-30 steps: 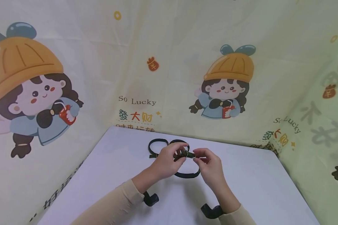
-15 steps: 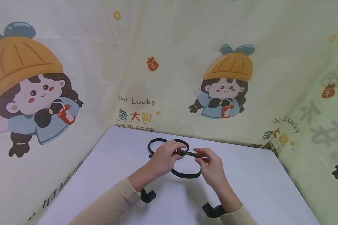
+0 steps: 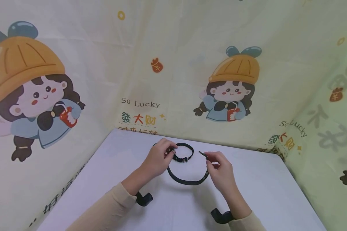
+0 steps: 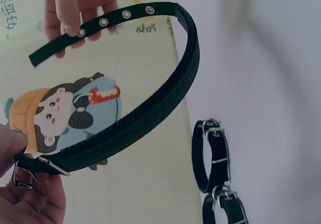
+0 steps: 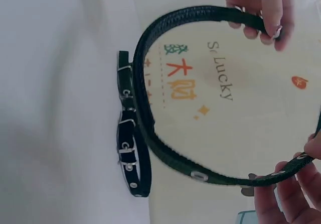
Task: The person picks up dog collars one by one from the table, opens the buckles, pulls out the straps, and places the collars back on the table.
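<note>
A dark green collar (image 3: 188, 183) hangs between my two hands as an open loop, bowed toward me. My left hand (image 3: 159, 157) pinches its buckle end, and in the left wrist view the metal buckle (image 4: 24, 179) juts out below the thumb. At the other end, my right hand (image 3: 220, 168) pinches the strap between thumb and fingers. The strap tip (image 4: 42, 56) sticks out free past those fingers, with a row of metal eyelets (image 4: 126, 14) along the strap. The two ends are well apart.
Behind the held collar, a buckled dark collar (image 3: 185, 145) lies on the white table (image 3: 248, 186). A second buckled collar (image 5: 125, 81) lies end to end with it, mostly hidden behind my left hand in the head view. Printed cloth (image 3: 179, 89) walls the table's back and sides.
The strap end has come out of the buckle. My left hand has moved left with the buckle, my right hand slightly right, and the collar has widened from a closed ring to an open loop.
</note>
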Motion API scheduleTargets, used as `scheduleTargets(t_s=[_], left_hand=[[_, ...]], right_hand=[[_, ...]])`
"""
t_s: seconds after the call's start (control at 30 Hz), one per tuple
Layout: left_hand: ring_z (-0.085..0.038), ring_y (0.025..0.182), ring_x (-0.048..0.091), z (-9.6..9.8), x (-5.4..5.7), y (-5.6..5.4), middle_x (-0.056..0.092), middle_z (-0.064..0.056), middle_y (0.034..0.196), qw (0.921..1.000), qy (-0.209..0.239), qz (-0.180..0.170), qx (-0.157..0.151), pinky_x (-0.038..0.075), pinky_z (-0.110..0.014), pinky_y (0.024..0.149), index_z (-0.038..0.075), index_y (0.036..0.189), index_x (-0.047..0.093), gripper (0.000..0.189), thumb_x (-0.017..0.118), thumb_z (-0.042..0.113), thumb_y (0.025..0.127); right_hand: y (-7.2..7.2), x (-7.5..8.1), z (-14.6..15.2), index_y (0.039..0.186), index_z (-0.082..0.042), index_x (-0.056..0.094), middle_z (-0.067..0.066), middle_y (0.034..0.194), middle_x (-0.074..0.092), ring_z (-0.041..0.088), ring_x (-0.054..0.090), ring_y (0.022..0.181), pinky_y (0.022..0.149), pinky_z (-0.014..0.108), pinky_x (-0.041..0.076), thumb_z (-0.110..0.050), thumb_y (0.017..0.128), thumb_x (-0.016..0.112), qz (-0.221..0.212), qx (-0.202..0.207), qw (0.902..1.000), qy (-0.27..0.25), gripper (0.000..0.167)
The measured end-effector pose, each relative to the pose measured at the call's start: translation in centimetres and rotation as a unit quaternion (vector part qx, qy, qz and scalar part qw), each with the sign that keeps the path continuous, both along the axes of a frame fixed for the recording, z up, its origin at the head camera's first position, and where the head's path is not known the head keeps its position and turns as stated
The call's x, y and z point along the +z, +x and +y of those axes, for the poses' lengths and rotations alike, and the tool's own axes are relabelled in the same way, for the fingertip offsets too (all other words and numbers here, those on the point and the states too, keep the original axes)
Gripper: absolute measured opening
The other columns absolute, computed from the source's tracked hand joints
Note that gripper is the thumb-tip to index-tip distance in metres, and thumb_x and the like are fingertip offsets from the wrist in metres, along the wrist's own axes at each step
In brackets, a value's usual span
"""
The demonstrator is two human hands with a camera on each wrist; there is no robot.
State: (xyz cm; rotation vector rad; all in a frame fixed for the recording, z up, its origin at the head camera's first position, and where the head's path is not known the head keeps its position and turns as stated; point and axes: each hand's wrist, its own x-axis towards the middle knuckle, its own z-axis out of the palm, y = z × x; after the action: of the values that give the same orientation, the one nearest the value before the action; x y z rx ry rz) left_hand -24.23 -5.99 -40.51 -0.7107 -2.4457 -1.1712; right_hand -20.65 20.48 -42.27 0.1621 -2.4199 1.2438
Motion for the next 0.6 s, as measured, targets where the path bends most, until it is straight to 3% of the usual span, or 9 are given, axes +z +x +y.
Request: scheduleTargets(t_s=[0.2, 0.37, 0.6], left_hand=[[-0.011, 0.089, 0.061, -2.3, -0.4, -0.3, 0.067, 0.004, 0.102, 0.9983, 0.026, -0.043, 0.031, 0.056, -0.024, 0.075, 0.014, 0.111, 0.075, 0.013, 0.078, 0.011, 0.1], [-0.013, 0.089, 0.062, -4.4, -1.0, -0.7, 0.07, 0.003, 0.1, 0.9946, 0.039, -0.06, 0.075, 0.055, -0.026, 0.077, 0.016, 0.112, 0.074, 0.012, 0.077, 0.015, 0.1], [-0.019, 0.104, 0.066, -6.7, -1.3, -1.4, 0.075, -0.001, 0.108, 0.9833, 0.077, -0.116, 0.117, 0.058, -0.036, 0.09, 0.017, 0.119, 0.074, 0.015, 0.072, 0.015, 0.104]], right_hand=[[-0.1, -0.3, 0.5, 0.116, -0.01, 0.076, 0.007, 0.104, 0.079, 0.018, 0.076, 0.093, 0.08, 0.02, 0.062, -0.002, 0.098, 0.075, -0.009, -0.032, 0.9986, -0.041, 0.02], [-0.4, -0.8, 1.0, 0.11, -0.006, 0.076, 0.01, 0.101, 0.079, 0.015, 0.077, 0.089, 0.075, 0.022, 0.064, -0.001, 0.099, 0.074, -0.017, -0.05, 0.996, -0.073, 0.013], [-0.5, -1.3, 1.8, 0.112, 0.0, 0.072, 0.019, 0.103, 0.075, 0.009, 0.076, 0.085, 0.074, 0.022, 0.064, 0.01, 0.095, 0.073, 0.013, -0.063, 0.9922, -0.107, 0.02]])
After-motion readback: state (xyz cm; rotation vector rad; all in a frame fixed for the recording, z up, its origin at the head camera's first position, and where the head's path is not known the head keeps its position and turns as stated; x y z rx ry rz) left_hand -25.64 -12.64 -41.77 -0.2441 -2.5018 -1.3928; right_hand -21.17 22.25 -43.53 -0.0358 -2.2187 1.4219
